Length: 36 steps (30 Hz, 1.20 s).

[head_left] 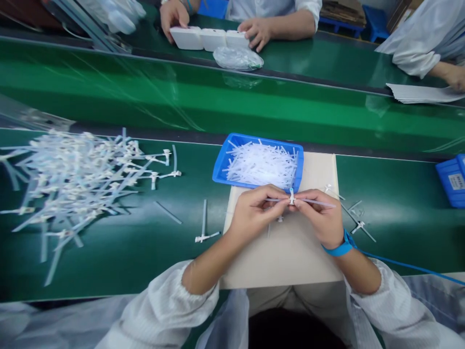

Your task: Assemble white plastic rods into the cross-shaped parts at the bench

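Note:
My left hand (254, 213) and my right hand (323, 220) meet over a beige board (283, 264), fingertips pinched around a small white tube fitting (291, 198). Thin translucent tubing sticks out sideways from it, one length passing through my right fingers, and a short piece points up. Just beyond my hands stands a blue tray (220, 167) filled with short translucent tubes (261, 162). A fitting with tubes attached (204, 237) lies left of the board, near a loose tube (167, 213). Another fitting with tubes (359, 226) rests to the right.
A large pile of tubed fittings (80, 179) covers the left of the green table. A blue strap (339, 248) on my right wrist trails a cord (410, 265). Across a green divider, a co-worker's hands touch white boxes (214, 39). A blue bin (452, 182) stands far right.

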Each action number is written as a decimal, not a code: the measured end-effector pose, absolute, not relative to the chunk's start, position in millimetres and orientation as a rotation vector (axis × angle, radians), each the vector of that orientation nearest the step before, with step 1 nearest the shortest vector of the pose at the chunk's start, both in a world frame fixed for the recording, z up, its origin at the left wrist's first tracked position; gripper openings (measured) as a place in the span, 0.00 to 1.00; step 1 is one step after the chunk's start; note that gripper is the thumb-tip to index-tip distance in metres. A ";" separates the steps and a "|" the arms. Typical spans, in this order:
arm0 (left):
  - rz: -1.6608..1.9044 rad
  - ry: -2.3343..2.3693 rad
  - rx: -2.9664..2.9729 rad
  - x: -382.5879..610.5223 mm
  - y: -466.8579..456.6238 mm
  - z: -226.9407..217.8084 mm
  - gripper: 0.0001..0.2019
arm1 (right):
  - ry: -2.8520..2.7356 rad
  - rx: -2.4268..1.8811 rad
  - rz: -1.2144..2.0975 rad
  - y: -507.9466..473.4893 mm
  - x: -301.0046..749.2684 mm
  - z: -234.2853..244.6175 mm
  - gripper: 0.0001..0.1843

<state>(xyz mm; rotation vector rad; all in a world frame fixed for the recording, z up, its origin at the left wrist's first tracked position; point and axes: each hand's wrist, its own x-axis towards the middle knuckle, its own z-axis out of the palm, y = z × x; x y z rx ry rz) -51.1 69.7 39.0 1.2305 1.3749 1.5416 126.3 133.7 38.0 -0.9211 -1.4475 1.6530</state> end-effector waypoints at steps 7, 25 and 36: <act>1.517 1.336 1.262 -52.6 72.5 33.5 0.12 | -1.475 -0.907 1.632 142.7 125.3 29.7 0.16; 1.806 0.871 0.817 -70.1 94.3 32.4 0.17 | -1.332 -1.212 1.126 153.6 273.5 36.7 0.20; 1.732 0.616 0.734 -55.9 93.0 34.5 0.26 | -1.616 -1.828 0.483 145.2 340.9 60.4 0.41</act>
